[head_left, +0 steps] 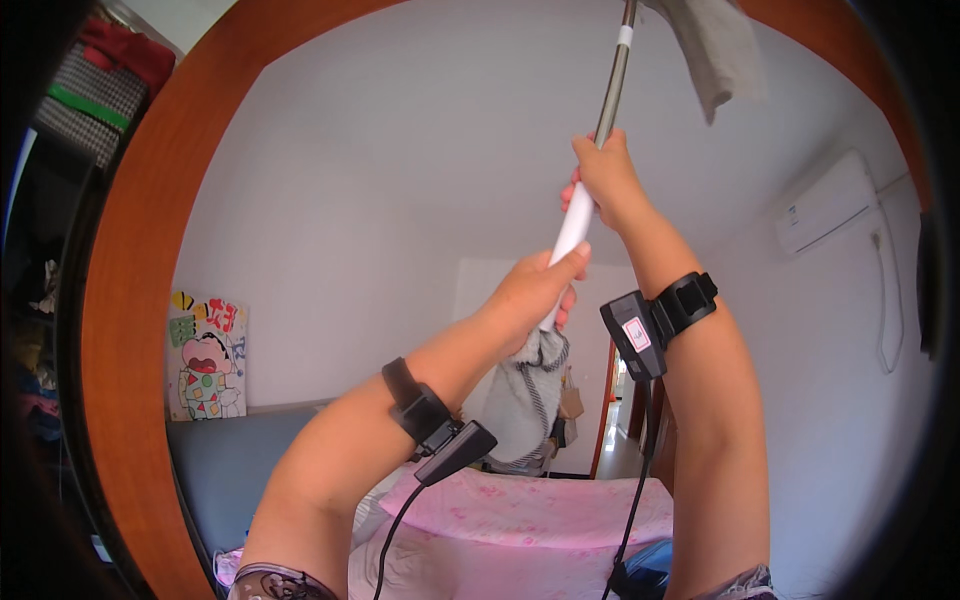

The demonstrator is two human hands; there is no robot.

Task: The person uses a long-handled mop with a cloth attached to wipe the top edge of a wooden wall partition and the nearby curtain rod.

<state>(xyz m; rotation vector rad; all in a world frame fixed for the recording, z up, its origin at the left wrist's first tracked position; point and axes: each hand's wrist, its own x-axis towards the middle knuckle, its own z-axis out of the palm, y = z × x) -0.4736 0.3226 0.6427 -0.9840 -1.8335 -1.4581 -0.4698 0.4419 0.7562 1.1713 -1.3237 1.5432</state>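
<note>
Both hands grip a long pole held up at a slant. My left hand (536, 292) is wrapped around the lower end of its white handle (576, 217). Higher up, my right hand (609, 176) closes where the handle meets the metal tube (615, 90). A grey cloth (712, 56) hangs beside the pole's upper end, blurred; the pole's tip and any join to the cloth are cut off by the top edge. Each forearm wears a black strap with a device, one on the left (454, 450) and one on the right (636, 336), both trailing black cables.
A reddish-brown wooden frame (135, 315) arches around the view. Pink floral bedding (540, 506) lies below, beside a grey headboard (225, 465). A cartoon picture (208, 360) leans at the left wall. An air conditioner (829, 202) hangs on the right wall. Shelves with folded items (94, 90) stand far left.
</note>
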